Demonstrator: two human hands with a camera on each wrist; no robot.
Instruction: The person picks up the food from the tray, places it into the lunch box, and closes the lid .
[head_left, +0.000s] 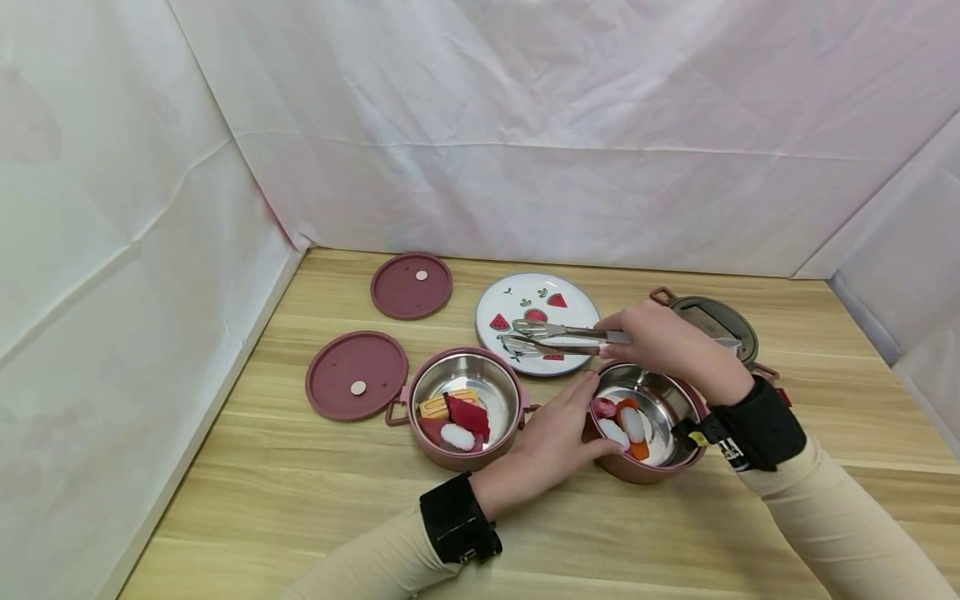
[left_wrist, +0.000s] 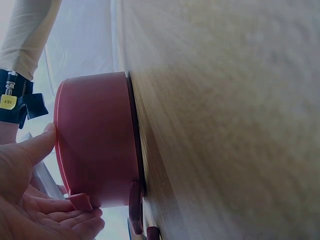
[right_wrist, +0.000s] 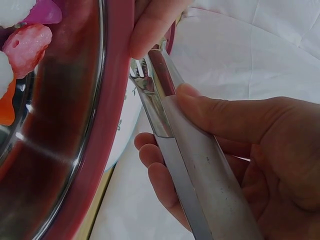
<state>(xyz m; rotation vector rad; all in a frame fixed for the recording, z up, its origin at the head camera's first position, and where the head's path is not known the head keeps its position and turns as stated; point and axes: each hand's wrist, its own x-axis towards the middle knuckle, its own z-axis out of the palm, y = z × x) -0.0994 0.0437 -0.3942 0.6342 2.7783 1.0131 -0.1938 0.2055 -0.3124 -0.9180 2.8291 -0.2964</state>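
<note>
My right hand (head_left: 663,346) grips a pair of metal tongs (head_left: 562,335), thumb along one arm and fingers along the other in the right wrist view. The tong tips point left, over the watermelon-print plate (head_left: 491,293). With my left hand (head_left: 555,433) I hold the right-hand pink pot (head_left: 637,473) by its left side, thumb at the rim and fingers by the side handle (left_wrist: 81,202). Inside this pot lie toy sushi pieces (head_left: 632,425), white, orange and pink. The left-hand pot (head_left: 447,457) contains a yellow piece, a dark red piece (head_left: 467,414) and a white-topped one.
Two round maroon lids (head_left: 356,367) lie flat at the left and back left of the wooden table (head_left: 300,500). Behind my right hand stands a dark lidded pot (head_left: 716,321), partly covered by the wrist. White cloth walls (head_left: 555,200) enclose the back and sides.
</note>
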